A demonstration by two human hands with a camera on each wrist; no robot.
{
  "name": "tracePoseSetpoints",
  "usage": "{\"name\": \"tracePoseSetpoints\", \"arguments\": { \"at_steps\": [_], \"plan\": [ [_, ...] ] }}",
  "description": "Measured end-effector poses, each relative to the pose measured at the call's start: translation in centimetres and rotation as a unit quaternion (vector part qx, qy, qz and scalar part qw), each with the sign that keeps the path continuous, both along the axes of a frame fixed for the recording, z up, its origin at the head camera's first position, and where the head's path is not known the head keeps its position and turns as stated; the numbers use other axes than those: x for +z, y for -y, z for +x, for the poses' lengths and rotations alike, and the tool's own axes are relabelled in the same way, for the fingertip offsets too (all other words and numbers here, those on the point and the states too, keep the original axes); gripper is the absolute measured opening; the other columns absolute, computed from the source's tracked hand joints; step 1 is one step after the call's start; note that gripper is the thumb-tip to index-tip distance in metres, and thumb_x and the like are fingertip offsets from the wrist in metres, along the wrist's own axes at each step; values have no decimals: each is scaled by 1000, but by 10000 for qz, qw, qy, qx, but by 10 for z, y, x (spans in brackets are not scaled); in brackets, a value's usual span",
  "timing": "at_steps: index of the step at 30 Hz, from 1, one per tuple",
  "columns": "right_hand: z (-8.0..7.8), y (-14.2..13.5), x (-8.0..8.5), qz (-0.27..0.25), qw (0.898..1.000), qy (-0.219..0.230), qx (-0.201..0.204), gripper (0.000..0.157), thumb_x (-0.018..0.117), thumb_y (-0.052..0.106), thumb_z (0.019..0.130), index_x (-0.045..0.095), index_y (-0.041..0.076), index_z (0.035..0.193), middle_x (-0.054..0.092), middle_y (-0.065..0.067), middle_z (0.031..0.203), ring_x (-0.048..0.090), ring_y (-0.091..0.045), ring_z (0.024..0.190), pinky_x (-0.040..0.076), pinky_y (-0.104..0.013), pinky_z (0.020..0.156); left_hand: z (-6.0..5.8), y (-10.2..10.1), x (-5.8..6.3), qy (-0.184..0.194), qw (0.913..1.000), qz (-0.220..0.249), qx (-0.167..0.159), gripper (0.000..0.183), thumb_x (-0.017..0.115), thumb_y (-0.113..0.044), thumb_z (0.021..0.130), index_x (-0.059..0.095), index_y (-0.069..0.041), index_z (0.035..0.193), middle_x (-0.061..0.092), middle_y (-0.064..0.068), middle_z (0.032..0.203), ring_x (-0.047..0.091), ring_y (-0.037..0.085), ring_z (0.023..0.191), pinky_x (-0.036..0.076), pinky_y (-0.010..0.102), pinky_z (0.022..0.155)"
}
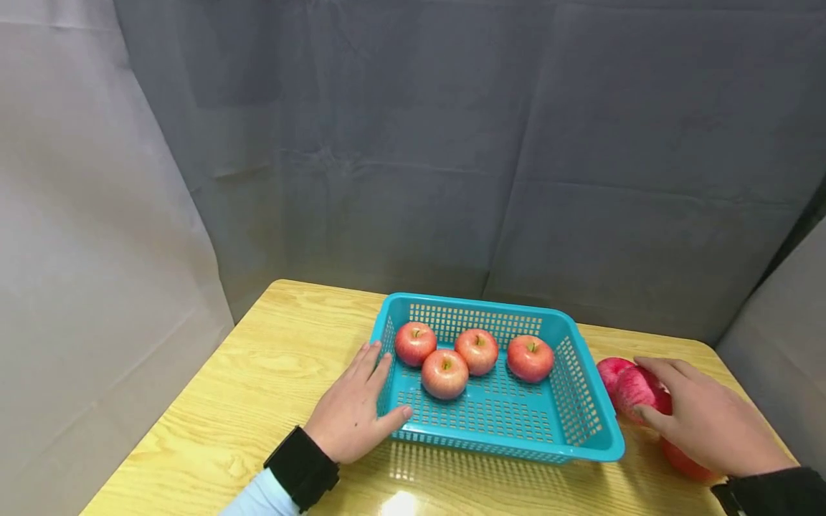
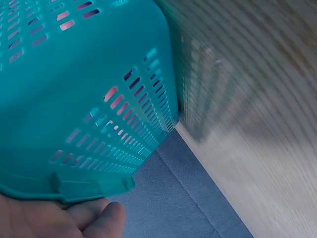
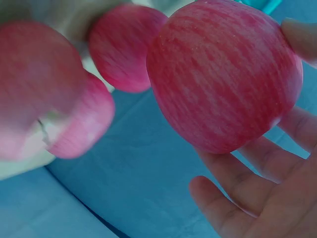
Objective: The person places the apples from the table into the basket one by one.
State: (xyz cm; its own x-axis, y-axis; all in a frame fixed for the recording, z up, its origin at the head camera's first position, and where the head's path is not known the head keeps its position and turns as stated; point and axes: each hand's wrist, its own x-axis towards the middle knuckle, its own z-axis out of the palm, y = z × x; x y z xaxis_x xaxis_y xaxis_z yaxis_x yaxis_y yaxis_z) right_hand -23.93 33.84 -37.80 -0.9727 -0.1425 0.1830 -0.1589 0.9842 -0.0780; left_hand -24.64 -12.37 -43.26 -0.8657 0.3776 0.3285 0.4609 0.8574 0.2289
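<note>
A blue-green plastic basket (image 1: pixel 477 304) with perforated walls stands on the table with several red apples (image 1: pixel 445 374) inside. My left hand (image 1: pixel 355 412) rests at its near left corner, fingers extended along the left rim and thumb over the front rim. In the left wrist view, fingertips (image 2: pixel 106 220) touch the basket's edge. To the right of the basket, my right hand (image 1: pixel 703 419) grips a red apple (image 3: pixel 225 79) between thumb and fingers. More apples lie around it: one (image 1: pixel 613 373) behind and one (image 1: pixel 687 460) below the hand, partly hidden by it.
The yellow wood-grain table (image 1: pixel 219 423) extends left of the basket and in front of it. A dark grey cloth (image 1: pixel 413 158) hangs along the table's back edge, with paler cloth (image 1: pixel 97 251) at the left side.
</note>
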Motion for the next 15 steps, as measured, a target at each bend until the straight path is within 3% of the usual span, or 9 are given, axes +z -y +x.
{"name": "tracePoseSetpoints", "arguments": {
  "at_steps": [5,12,15],
  "plan": [
    [-2,5,20,82,9999,96,-46,87,74,61,70,47,4,130,49,-27,117,47,-44,93,53,-59,55,-1,0,-1,-64,9999,-9,-99,92,37,-73,87,36,0,143,26,17,151,11,27,138,28,45,109],
    [-3,24,42,38,9996,-42,292,80,67,61,77,46,10,135,49,-18,125,46,-39,101,52,-60,63,-1,1,0,-157,9998,-47,-74,90,38,-72,87,38,-1,142,27,16,150,13,28,138,28,44,109],
    [-5,34,50,55,9991,-47,423,80,67,62,77,46,13,136,50,-15,124,49,-37,97,53,-58,62,-1,0,0,-180,9998,-8,-55,90,39,-72,87,39,-1,142,27,17,151,12,27,138,28,43,110]
  ]
}}
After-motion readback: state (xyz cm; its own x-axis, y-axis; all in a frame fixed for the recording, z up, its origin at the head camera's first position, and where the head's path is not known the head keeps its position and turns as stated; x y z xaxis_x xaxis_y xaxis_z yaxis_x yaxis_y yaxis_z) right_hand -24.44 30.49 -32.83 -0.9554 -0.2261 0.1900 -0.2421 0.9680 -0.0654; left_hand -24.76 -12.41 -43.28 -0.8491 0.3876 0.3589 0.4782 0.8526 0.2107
